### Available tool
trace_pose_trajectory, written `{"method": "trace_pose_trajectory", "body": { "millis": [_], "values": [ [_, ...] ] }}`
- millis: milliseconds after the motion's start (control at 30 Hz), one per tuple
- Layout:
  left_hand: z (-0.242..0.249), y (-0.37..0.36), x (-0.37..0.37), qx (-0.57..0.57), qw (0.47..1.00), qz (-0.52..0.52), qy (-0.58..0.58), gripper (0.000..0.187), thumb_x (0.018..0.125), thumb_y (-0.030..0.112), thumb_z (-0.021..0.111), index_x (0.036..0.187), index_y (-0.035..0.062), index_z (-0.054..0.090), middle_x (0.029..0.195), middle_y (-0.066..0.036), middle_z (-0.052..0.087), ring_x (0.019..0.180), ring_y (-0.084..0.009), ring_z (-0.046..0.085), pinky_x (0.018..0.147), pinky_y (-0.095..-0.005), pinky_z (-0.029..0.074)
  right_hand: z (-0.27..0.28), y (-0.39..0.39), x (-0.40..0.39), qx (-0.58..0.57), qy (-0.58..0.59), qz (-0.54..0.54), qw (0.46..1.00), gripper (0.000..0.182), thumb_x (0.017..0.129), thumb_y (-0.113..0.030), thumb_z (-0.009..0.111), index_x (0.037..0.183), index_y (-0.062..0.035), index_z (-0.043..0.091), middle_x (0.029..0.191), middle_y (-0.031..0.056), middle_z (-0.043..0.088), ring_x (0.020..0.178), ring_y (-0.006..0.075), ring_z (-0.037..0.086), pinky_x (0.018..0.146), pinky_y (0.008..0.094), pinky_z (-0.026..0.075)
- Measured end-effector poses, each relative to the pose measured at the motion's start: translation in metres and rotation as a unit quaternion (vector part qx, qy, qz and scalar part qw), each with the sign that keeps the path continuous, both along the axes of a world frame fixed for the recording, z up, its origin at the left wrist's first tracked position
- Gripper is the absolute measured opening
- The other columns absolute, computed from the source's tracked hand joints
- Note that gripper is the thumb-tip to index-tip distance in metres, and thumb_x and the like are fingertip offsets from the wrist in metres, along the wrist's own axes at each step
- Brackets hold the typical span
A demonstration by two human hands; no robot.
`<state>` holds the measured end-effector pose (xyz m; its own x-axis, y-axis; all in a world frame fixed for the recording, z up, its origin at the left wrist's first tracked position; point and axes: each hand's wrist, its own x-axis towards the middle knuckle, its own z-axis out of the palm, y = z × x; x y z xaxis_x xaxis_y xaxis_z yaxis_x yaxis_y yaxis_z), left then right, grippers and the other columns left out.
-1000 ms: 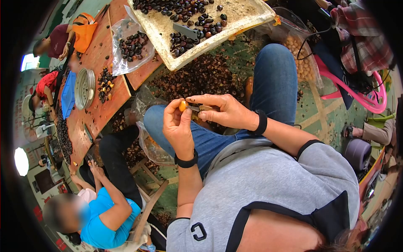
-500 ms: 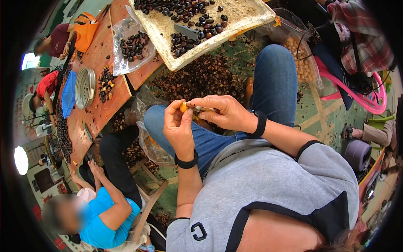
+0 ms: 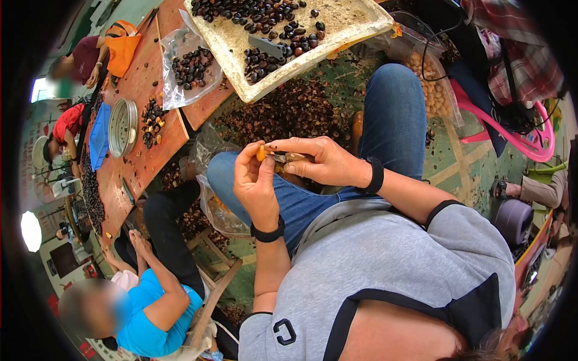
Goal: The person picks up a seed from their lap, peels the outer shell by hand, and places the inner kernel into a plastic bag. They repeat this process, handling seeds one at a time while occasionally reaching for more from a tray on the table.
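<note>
Above my lap, my left hand (image 3: 256, 183) pinches a yellow-orange peeled nut (image 3: 261, 154) between thumb and fingers. My right hand (image 3: 325, 162) is closed around a small knife (image 3: 280, 159), its short blade pointing toward the nut. Most of the knife's handle is hidden by my fingers. My right index finger reaches close to the nut; whether it touches cannot be made out.
A worn whitish tray (image 3: 337, 36) holds dark nuts and a grey flat tool (image 3: 267, 46). Shell scraps (image 3: 283, 114) cover the floor below. A plastic bag of dark nuts (image 3: 191, 67) lies on the wooden table (image 3: 144, 192). A person in blue (image 3: 159, 313) sits at left.
My hands stay close together, with small finger movements. The nut has tilted slightly in my left fingers, and more of the knife blade shows.
</note>
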<state>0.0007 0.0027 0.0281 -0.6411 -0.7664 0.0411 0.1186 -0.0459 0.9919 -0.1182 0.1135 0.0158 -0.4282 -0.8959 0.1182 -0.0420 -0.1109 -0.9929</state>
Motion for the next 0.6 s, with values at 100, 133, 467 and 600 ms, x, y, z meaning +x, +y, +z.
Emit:
{"method": "trace_pose_trajectory", "body": {
  "millis": [100, 133, 467, 600],
  "values": [
    [0.0, 0.001, -0.001, 0.006, 1.0, 0.003, 0.002, 0.028, 0.089, -0.003, 0.061, 0.117, -0.0028, 0.056, 0.112, -0.011, 0.062, 0.102, -0.016, 0.06, 0.091, -0.0267, 0.048, -0.006, -0.002, 0.001, -0.024, 0.009, -0.007, 1.0, 0.043, 0.086, -0.009, 0.063, 0.129, -0.0105, 0.058, 0.067, 0.0038, 0.061, 0.058, 0.0069, 0.055, 0.055, 0.0251, 0.046],
    [0.0, 0.001, -0.001, 0.007, 1.0, 0.002, -0.001, 0.028, 0.089, -0.002, 0.061, 0.117, -0.0028, 0.056, 0.113, -0.012, 0.062, 0.102, -0.0161, 0.06, 0.091, -0.0269, 0.048, -0.007, -0.002, 0.001, -0.032, -0.002, -0.008, 0.999, 0.042, 0.086, -0.009, 0.063, 0.128, -0.0105, 0.058, 0.066, 0.0034, 0.061, 0.058, 0.0068, 0.055, 0.055, 0.0247, 0.046],
    [-0.002, 0.002, 0.001, 0.017, 1.0, -0.016, 0.004, 0.027, 0.091, -0.001, 0.058, 0.118, -0.0024, 0.054, 0.116, -0.012, 0.06, 0.104, -0.0184, 0.06, 0.092, -0.0294, 0.051, -0.007, -0.004, -0.002, 0.011, -0.087, -0.026, 0.996, 0.04, 0.09, -0.011, 0.064, 0.129, -0.0083, 0.058, 0.095, -0.0007, 0.065, 0.076, 0.0041, 0.052, 0.072, 0.0221, 0.047],
    [0.0, -0.006, 0.001, 0.149, 0.986, -0.009, 0.068, 0.029, 0.092, 0.0, 0.055, 0.121, -0.0006, 0.052, 0.119, -0.013, 0.058, 0.105, -0.0196, 0.06, 0.092, -0.0308, 0.052, -0.003, -0.006, -0.001, -0.033, -0.138, -0.045, 0.989, 0.042, 0.091, -0.013, 0.063, 0.132, -0.0054, 0.054, 0.072, -0.0064, 0.045, 0.066, 0.0032, 0.039, 0.061, 0.0208, 0.039]
  ]
}}
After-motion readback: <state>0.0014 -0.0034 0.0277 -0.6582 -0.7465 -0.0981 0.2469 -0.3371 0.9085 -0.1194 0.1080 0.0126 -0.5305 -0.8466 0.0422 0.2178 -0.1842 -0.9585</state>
